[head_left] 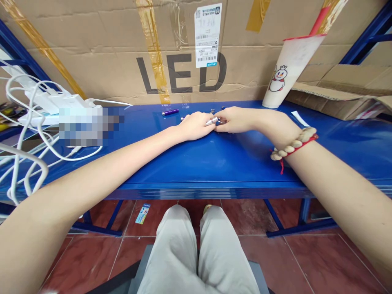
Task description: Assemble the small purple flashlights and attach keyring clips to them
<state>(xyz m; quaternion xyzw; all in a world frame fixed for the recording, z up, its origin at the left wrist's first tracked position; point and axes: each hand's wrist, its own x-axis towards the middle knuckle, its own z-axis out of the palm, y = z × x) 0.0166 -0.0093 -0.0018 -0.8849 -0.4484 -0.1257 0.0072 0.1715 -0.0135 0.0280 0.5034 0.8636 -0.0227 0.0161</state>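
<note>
My left hand (pixel 197 125) is closed on a small white-and-silver cylinder (pixel 212 121) with dark print on it. The cylinder lies tilted between the fingers, its right end towards my right hand (pixel 233 119). That hand's fingers are pinched at the cylinder's end, around something thin and silvery that I cannot make out. Both hands meet low over the blue tabletop (pixel 196 163). A purple metal tube (pixel 170 112) lies behind the left hand. Just beyond the fingers sit a small metal ring-like piece (pixel 212 110) and a small dark blue piece (pixel 223 108).
White cables (pixel 39 134) and a power strip (pixel 49 102) crowd the left side. A large cardboard box (pixel 110 53) stands along the back. At the right are a tall paper cup (pixel 292 71), an opened carton (pixel 333 98) and a white paper strip (pixel 300 118).
</note>
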